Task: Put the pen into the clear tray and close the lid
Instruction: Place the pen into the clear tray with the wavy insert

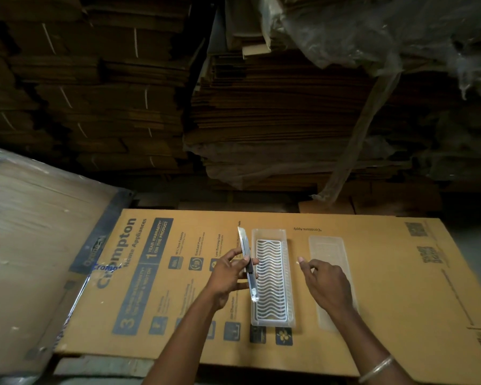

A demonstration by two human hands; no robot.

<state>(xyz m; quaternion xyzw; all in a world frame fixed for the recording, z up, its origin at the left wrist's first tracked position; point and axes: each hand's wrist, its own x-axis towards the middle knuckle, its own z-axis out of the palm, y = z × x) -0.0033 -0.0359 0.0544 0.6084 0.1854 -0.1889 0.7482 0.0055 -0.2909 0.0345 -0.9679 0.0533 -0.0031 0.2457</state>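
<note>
Count: 1 pen (247,266), 1 clear tray (272,276) with 1 wavy white rack (270,279) inside, 1 lid (331,279). 2 hands: left (231,276), right (326,284), 1 bangle (376,369). All on 1 printed flat carton (386,273).

dim storage space, light falls mostly on the near work surface. surface is a flattened printed cardboard box (345,287), tan with blue text and icons, lying flat. behind it, tall stacks of flattened brown cardboard (109,93) fill the whole back, some bundles tied with pale straps. clear plastic sheeting (386,37) drapes over the upper right stack, one strip hanging down. at left, a plastic-wrapped board (31,245) leans in, blurred. grey floor (467,245) shows at far right.
</note>
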